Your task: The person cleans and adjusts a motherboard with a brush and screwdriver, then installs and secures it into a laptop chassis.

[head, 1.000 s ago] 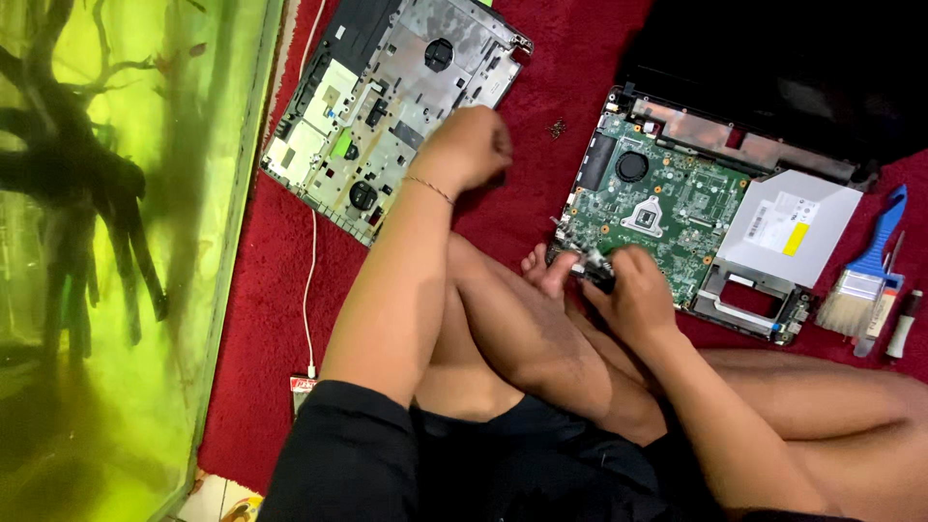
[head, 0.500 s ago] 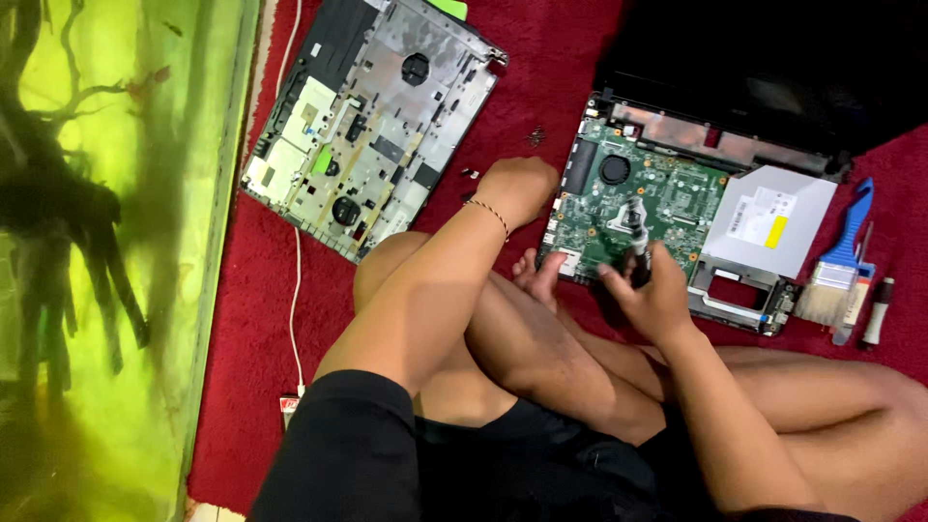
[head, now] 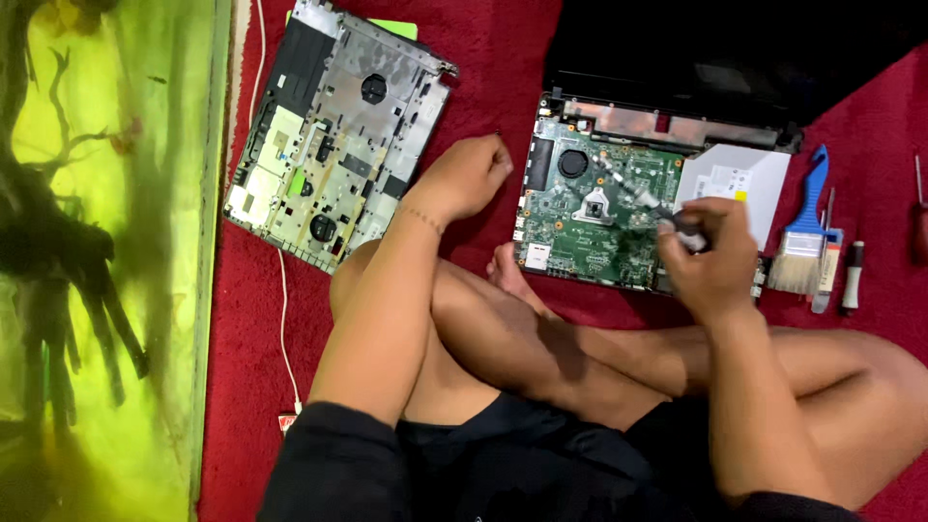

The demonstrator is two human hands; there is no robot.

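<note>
The right hand (head: 713, 253) has slid right across the board (head: 599, 208) and now grips a screwdriver (head: 650, 201), tip angled down onto the green circuitry. The left hand (head: 464, 177) has moved off the cover (head: 338, 135), loosely curled, holding nothing, resting on the red rug (head: 483, 58) between cover and board.

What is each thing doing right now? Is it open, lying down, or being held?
Laptop: opened up, green circuit board bare.
Removed cover panel: lying apart on the red carpet.
Screwdriver: held, tip over the board.
Right hand: closed on the screwdriver.
Left hand: loosely curled beside the laptop.
Paintbrush: lying unused.
</note>
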